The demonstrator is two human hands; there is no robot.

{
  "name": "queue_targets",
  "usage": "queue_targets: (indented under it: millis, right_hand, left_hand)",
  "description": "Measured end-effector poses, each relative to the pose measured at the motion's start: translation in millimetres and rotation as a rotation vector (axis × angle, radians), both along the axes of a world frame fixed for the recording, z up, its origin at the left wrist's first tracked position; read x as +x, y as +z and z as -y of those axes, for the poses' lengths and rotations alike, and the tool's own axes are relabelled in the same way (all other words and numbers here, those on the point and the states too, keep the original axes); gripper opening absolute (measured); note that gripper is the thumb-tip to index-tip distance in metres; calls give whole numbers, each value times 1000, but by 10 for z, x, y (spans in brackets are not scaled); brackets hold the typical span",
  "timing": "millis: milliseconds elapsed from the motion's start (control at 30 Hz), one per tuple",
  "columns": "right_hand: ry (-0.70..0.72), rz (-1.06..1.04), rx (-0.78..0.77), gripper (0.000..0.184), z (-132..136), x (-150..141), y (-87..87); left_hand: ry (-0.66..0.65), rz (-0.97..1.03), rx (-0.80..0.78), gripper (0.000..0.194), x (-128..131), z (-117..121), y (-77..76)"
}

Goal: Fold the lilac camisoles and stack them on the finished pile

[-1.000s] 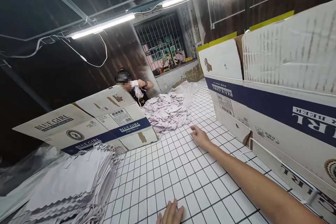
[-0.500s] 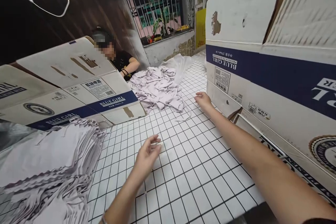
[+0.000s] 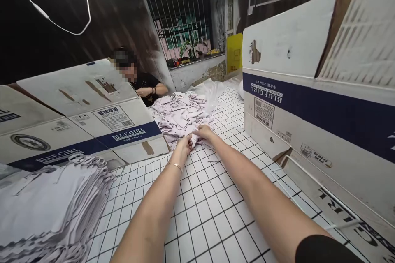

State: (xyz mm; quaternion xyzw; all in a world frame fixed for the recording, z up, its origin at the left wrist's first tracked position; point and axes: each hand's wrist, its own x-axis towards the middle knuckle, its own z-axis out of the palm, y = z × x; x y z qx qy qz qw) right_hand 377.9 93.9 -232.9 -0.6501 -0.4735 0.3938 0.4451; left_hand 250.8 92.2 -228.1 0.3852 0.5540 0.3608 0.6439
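A loose heap of pale lilac fabric pieces [image 3: 180, 111] lies at the far side of the table. My left hand [image 3: 185, 144] is at the heap's near edge, its fingers closed on a fabric piece. Close beside it on the right, my right hand [image 3: 204, 132] pinches the cloth too. The fingertips of both hands are partly hidden in the folds. In the left foreground rises a neat stack of similar fabric pieces [image 3: 52, 201] with narrow straps along its edge.
A white-and-blue carton [image 3: 132, 148] stands on the left, and a larger carton [image 3: 268, 131] on the right beside a white wire rack [image 3: 321, 189]. A grid-patterned cloth covers the table [image 3: 203, 197]. Behind the left carton sits another person [image 3: 151, 86].
Both my hands have reached forward to the heap and come together there, closing on the cloth. Earlier they were apart over the table, holding nothing. The view has tilted up slightly.
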Motion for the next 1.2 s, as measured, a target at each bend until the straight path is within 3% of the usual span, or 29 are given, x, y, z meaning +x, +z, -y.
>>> queue_targets:
  millis: [67, 133, 300, 367, 400, 467, 533, 600, 667, 767, 867, 933, 1033, 1100, 1200]
  right_hand:
    - [78, -71, -22, 18, 123, 66, 82]
    - [182, -190, -13, 18, 317, 149, 242]
    - [554, -586, 46, 23, 765, 235, 907]
    - [592, -535, 34, 23, 838, 184, 1068]
    - [561, -454, 23, 22, 854, 148, 1086]
    - [405, -154, -3, 18, 875, 86, 987]
    - [200, 279, -9, 18, 924, 72, 761]
    - [87, 620, 4, 26, 1022, 114, 510]
    - [97, 718, -4, 29, 1144, 178, 320]
    - [157, 677, 1, 18, 1282, 170, 174]
    - [237, 695, 70, 15, 1315, -91, 76]
    - [376, 724, 63, 25, 1291, -365, -3]
    - [532, 781, -38, 34, 1223, -683, -91]
    - [537, 783, -107, 26, 1180, -695, -88]
    - [496, 722, -159, 13, 1155, -417, 0]
  left_hand:
    - [-43, 28, -10, 13, -172, 58, 148]
    - [-96, 72, -8, 11, -419, 186, 414]
    - [-324, 189, 151, 22, -840, 734, 1351]
    - [-379, 184, 197, 25, -892, 906, 1541]
    - [-376, 152, 207, 25, -917, 954, 1547]
    - [-292, -6, 253, 23, -998, 996, 1378]
    - [-145, -245, 367, 21, -1137, 1039, 1038]
    - [-61, -431, 499, 21, -1307, 1161, 656]
    - [-102, -498, 572, 22, -1455, 1366, 342]
    - [-222, -550, 608, 18, -1528, 1722, 38]
    - [-342, -656, 702, 12, -1368, 2004, -172]
    - [-452, -750, 813, 14, -1187, 2117, -292]
    - [-639, -875, 918, 33, -1011, 2159, -391]
    - [-731, -944, 888, 30, -1059, 2116, -370]
    - [-791, -1034, 856, 22, -1317, 2016, -252]
